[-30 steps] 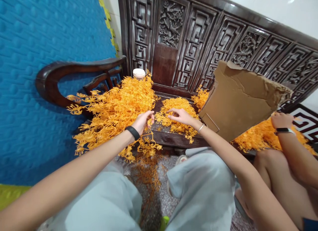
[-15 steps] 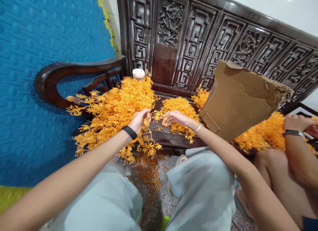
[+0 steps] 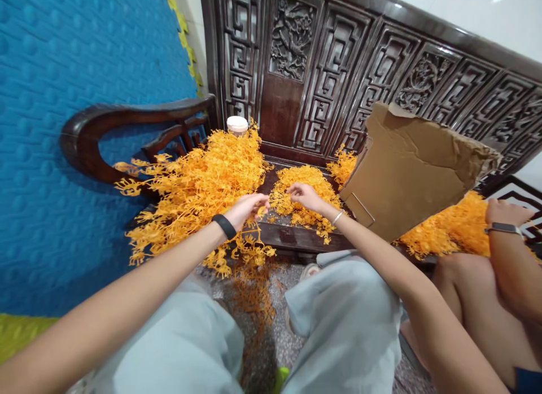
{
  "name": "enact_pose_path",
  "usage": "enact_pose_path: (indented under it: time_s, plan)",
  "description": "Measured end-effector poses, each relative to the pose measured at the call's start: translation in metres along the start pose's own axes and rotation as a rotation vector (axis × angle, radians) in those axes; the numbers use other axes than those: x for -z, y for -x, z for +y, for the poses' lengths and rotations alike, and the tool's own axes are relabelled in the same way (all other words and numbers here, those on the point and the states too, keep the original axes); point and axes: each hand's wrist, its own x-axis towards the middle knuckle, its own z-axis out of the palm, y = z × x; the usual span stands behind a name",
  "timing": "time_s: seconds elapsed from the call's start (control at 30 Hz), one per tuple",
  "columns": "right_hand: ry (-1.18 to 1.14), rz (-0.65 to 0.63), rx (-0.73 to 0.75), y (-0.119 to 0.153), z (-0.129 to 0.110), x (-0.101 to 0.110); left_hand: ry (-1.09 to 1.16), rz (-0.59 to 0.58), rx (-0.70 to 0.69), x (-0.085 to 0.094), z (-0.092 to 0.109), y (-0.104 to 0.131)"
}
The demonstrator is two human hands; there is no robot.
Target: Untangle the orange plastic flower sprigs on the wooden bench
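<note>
My left hand (image 3: 250, 209), with a black wristband, is closed on a small orange piece at the right edge of a big heap of branching orange plastic pieces (image 3: 203, 174). Just right of it, my right hand (image 3: 304, 195) is over a smaller orange pile (image 3: 311, 182) on the dark wooden bench (image 3: 288, 236). Its fingers are bent together, and anything between them is too small to make out.
A brown cardboard box (image 3: 406, 168) stands right of the small pile. A white-lidded container (image 3: 237, 125) is behind the big heap. At the right, another person's hand (image 3: 506, 212) is near more orange pieces (image 3: 461, 227). Orange bits lie on the floor (image 3: 282, 315).
My left hand has moved slightly right. My right hand has moved right and up, away from the left, over the small pile. The other person's hand has shifted slightly.
</note>
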Motion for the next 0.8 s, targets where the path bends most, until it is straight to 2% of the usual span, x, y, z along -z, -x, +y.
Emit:
enact_pose_path:
  time_s: [0.17,0.37,0.47,0.67,0.8]
  plan:
    - [0.44,0.038,0.249,0.001,-0.004,0.012,-0.018,-0.065,0.038,-0.015,-0.003,0.006]
    - [0.692,-0.058,0.276,0.007,-0.012,0.007,-0.059,-0.078,0.024,-0.021,0.001,0.009]
    - [0.832,-0.028,0.312,0.007,-0.011,0.005,-0.039,-0.068,0.011,-0.02,-0.001,0.005]
    - [0.892,0.048,0.353,-0.002,-0.006,0.009,-0.001,-0.064,0.033,-0.026,-0.003,0.001]
    - [0.86,0.189,0.326,-0.008,-0.007,0.011,0.025,-0.056,-0.008,-0.036,0.001,0.004]
